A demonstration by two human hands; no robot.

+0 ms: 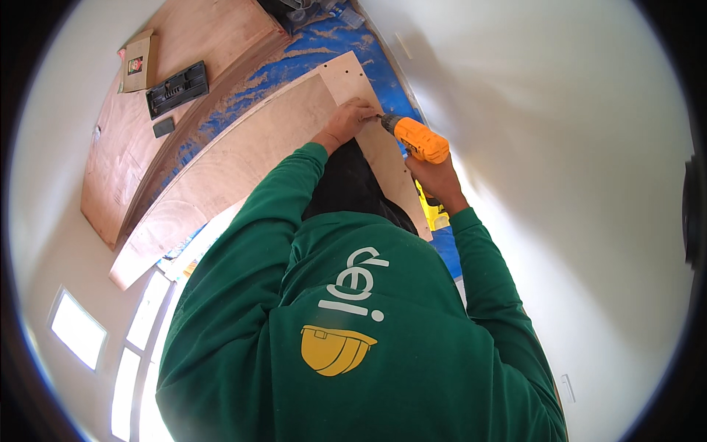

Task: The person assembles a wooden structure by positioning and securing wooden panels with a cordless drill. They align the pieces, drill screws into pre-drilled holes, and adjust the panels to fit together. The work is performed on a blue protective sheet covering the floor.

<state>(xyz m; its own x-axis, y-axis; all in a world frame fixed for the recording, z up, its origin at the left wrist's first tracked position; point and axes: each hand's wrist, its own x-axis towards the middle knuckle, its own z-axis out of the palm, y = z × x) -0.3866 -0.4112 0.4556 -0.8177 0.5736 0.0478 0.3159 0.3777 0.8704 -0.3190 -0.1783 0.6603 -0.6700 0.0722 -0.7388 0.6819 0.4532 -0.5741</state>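
one person in view, green sweatshirt, two arms reaching up toward 12 o'clock.

one drill, orange with a yellow base, at about 1 o'clock from frame centre. right hand closed around its grip, just below the orange body. drill nose points toward 9 o'clock, tip at the left hand.

left hand at 12 o'clock, fingers pinched narrow at the drill tip; whatever sits between them is too small to tell. the hand rests on the board.

one long plywood board, pale, running from 8 o'clock up to 12 o'clock. its upper end shows a few small holes near the corner. a second narrow strip of the same pale wood runs down from the hands toward 5 o'clock, passing under the drill; whether it is joined to the long board i cannot tell.

one blue sheet under the board, streaked with sawdust.

one large reddish panel at 10 o'clock. on it, three things: one black case, open; one small dark flat object just below the case; one brown cardboard piece just left of the case.

white wall from 1 to 4 o'clock.
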